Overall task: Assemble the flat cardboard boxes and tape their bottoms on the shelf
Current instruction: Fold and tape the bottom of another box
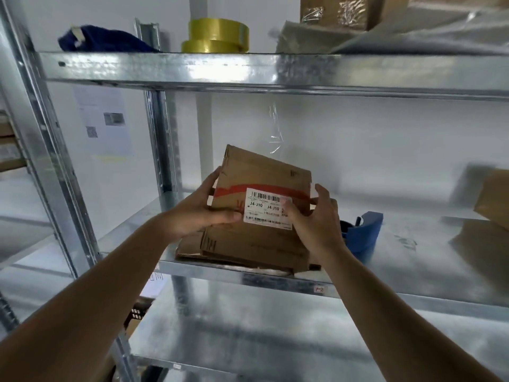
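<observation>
Box (261, 183) between both hands' fingers (292, 213)

A flattened brown cardboard box (261, 177) with a red stripe and white barcode label tilts upright above a flat cardboard stack (248, 249) on the metal shelf (413, 244).

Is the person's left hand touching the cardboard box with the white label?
Touching. The head view shows the left hand gripping the cardboard box, thumb across its front.

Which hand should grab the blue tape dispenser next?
Right, probably. The blue plastic tape dispenser sits on the metal shelf just beyond the right hand. The left hand grips the brown cardboard box on its far side and could steady it.
</observation>
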